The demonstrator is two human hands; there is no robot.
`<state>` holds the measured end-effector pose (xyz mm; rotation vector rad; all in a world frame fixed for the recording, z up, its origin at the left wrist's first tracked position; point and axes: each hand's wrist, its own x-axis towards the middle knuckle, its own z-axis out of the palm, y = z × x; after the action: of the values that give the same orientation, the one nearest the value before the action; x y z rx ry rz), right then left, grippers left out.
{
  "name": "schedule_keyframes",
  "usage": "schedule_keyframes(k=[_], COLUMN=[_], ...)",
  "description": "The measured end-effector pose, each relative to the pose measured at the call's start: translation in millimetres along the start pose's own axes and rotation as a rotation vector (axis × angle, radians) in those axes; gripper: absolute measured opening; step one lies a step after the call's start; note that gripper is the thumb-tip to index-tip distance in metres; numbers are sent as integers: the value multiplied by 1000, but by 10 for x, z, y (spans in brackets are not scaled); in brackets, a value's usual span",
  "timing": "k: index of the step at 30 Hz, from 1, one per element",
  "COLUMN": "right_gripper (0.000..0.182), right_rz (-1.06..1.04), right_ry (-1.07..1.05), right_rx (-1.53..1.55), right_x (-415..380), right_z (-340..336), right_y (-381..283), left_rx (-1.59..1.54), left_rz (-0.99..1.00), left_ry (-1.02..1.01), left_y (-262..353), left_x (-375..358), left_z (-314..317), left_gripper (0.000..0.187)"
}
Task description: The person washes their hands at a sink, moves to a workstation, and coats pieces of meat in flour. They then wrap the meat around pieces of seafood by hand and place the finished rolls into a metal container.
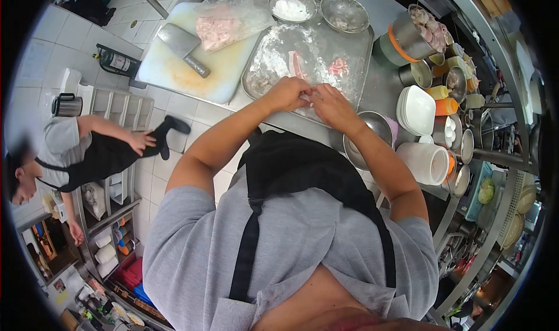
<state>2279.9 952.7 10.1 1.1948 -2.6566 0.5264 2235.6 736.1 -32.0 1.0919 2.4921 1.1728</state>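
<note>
My left hand [289, 94] and my right hand [332, 105] meet over the near edge of a metal tray [365, 57] dusted with white powder. Fingertips of both hands are pinched together around something small and pale, mostly hidden by the fingers. Just beyond them on the tray lie a strip of raw meat [296, 65] and a small clump of pink minced meat [338, 67]. At the far rim stand a metal bowl of white powder [290, 9] and another metal bowl [345, 13] with some residue inside.
Left of the tray, a white cutting board [169, 78] carries a cleaver [185, 50] and a plastic bag of pink minced meat [218, 28]. To the right stand white containers [416, 111], a metal bowl [370, 137] and a meat-filled pot [404, 37]. Another person [87, 144] is at far left.
</note>
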Motion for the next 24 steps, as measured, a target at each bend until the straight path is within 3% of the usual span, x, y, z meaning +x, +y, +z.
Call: schedule_keyframes(k=[2, 4, 8, 10, 21, 24], right_gripper=[18, 17, 14, 14, 20, 22], right_rz=[-13, -27, 7, 4, 337, 289], right_ry=[-58, -118, -183, -203, -481, -526], right_rx=[46, 94, 167, 174, 535, 496], right_x=[-4, 34, 155, 224, 536, 616], right_z=[74, 96, 115, 140, 198, 219], right_y=[128, 216, 345, 402, 651, 706], left_rx=[5, 70, 159, 215, 278, 327], left_rz=[27, -112, -152, -122, -257, -192], left_ry=[74, 61, 145, 273, 319, 404], left_y=[-1, 64, 185, 184, 277, 368], left_x=[-40, -79, -182, -225, -297, -310], left_z=[46, 51, 112, 187, 280, 274], left_gripper=[34, 33, 33, 36, 26, 26])
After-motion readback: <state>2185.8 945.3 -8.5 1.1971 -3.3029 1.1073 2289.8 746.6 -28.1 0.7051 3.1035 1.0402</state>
